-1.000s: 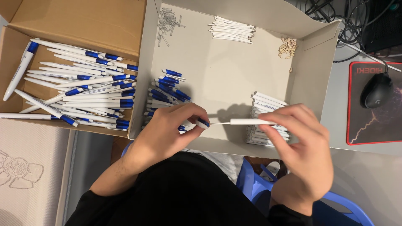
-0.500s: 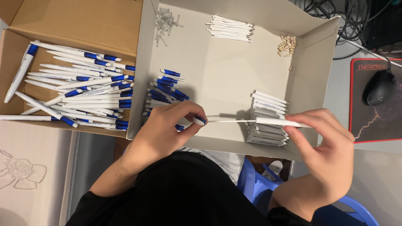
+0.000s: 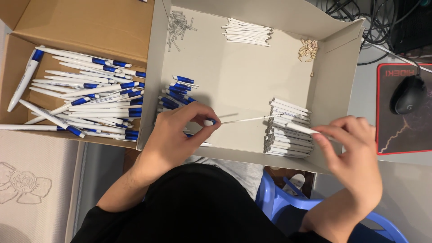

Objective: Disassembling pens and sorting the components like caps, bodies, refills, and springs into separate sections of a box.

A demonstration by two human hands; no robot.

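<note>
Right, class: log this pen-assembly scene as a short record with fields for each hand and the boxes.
left hand: pinches a blue pen part with a thin refill sticking out
right hand: holds a white barrel
grey box: springs, refills, small caps, blue tips, white barrels in separate heaps
brown box: finished white-and-blue pens

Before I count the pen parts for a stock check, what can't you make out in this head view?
- Blue pen tips: the left hand covers part of the pile.
- White barrels: the stack hides its lower layers.
- Springs and small beige pieces: too small to count.
- Barrel end in the right hand: hidden by fingers.
</note>
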